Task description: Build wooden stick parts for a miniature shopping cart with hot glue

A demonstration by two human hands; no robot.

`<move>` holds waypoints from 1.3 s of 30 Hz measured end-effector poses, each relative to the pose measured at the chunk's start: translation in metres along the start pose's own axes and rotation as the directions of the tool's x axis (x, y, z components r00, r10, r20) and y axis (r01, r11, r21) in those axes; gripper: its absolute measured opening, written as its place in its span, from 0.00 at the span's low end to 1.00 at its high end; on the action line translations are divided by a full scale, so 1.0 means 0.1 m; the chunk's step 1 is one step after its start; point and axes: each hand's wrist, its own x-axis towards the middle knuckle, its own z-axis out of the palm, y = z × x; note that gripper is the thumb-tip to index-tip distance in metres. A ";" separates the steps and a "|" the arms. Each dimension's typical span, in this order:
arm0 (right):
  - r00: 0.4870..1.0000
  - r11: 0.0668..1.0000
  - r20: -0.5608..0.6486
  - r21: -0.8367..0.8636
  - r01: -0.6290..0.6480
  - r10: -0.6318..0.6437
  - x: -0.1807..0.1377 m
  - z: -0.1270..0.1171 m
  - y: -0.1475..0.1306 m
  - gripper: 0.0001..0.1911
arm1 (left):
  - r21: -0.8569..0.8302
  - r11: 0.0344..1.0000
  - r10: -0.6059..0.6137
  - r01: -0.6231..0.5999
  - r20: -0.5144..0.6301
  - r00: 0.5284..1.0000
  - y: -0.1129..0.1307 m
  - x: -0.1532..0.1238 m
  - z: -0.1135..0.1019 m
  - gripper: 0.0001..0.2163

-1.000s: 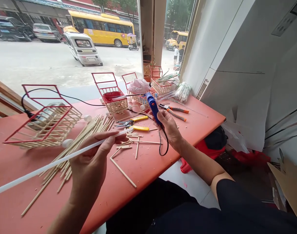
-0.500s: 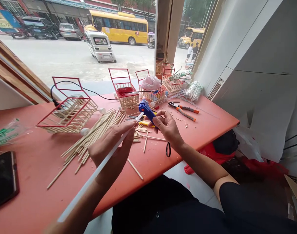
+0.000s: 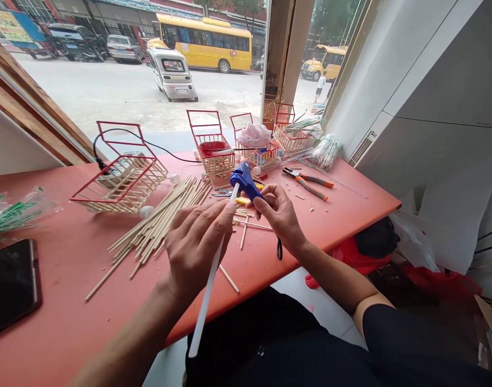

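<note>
A long white glue stick (image 3: 206,309) is pinched between the thumb and fingers of my left hand (image 3: 199,244). Its upper end meets the back of a blue glue gun (image 3: 246,181); how deep it sits inside cannot be made out. My right hand (image 3: 281,213) is closed around the gun's handle, and a black cord loop hangs below that hand. Beneath the gun, a yellow-handled tool (image 3: 242,200) lies partly hidden. A pile of thin wooden sticks (image 3: 165,217) rests on the table left of the gun, with short cut pieces close by.
On the red table (image 3: 68,269) stand several small stick-built carts, one (image 3: 120,183) at left around a power strip. Pliers (image 3: 308,183) lie at right, a phone (image 3: 12,287) at far left. Bagged green-tipped sticks (image 3: 15,215) sit behind the phone. A window runs along the back.
My left hand has turned and shifted its grip, so the glue stick's free end has swung right, from along my forearm to below my hand. My right hand still holds the glue gun.
</note>
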 end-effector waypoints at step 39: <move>0.990 0.991 0.090 -0.068 0.111 -0.105 -0.20 -0.10 0.00 0.33 | -0.059 0.991 0.121 -0.122 -0.021 0.992 0.11 0.00 -0.05 0.25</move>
